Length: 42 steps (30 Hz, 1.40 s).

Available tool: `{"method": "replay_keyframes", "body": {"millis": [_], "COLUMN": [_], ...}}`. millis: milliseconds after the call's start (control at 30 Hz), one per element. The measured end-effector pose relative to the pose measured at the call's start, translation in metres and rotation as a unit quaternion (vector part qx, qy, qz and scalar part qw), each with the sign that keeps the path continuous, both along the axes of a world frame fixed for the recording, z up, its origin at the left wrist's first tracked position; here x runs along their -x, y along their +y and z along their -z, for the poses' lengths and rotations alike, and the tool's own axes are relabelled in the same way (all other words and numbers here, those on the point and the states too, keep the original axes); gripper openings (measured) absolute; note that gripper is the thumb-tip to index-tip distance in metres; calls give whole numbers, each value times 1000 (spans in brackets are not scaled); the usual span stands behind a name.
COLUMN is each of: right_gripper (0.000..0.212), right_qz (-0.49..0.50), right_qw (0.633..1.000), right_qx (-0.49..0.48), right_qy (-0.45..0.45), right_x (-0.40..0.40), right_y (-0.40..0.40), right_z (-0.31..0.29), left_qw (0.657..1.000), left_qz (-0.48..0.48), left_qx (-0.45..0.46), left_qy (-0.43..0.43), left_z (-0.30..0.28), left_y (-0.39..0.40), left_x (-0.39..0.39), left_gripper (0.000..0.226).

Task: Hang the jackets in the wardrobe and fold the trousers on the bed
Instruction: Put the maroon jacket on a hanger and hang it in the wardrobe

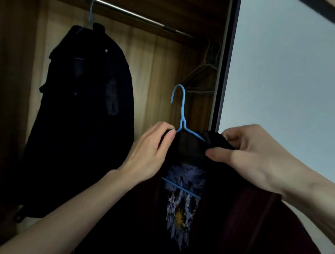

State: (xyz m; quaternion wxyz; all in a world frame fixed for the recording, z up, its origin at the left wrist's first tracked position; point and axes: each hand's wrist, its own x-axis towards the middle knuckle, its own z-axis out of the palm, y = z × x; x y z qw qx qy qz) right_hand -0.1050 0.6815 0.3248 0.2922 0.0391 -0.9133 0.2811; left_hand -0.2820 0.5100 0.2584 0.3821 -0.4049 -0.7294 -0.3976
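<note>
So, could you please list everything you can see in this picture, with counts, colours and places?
rail: one, silver metal, across the top of the wardrobe.
dark jacket: one, navy or black, hanging from the rail on a blue hanger, left.
empty hangers: a small bunch, count unclear, at the rail's right end.
blue hanger: one, hook up, not yet on the rail, centre.
maroon jacket: one, dark red with black collar and patterned lining, on the blue hanger.
sliding door: one, pale grey panel, right.
left hand: one, pinching the collar's left side.
right hand: one, gripping the collar's right side.
</note>
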Motion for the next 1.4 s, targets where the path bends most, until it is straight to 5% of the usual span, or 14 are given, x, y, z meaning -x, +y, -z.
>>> {"method": "replay_keyframes", "body": {"millis": [133,433,800,1100,1400], "right_gripper": [35,24,24,18,15], "right_qz": [26,142,203,196,177], "right_qw": [999,959,942,937,938], "right_qx": [-15,-206,-211,-183,-166], "right_qy": [18,133,163,225,246], "right_x": [41,95,179,235,299], "right_y": [5,-19,-58,-67,-69], "right_z": [-32,-137,-182,-226,-256], "left_qw": [999,999,985,990,958], "left_qz": [-30,-39,-120,-99,-248], "left_qx": [-22,-32,-122,-99,-140], "left_qy": [-2,14,-4,-15,25], "left_z": [-20,-107,-158,-193,-213], "left_y": [-14,-18,-25,-11,8], "left_x": [10,43,110,156,174], "left_gripper": [42,50,55,57,50]}}
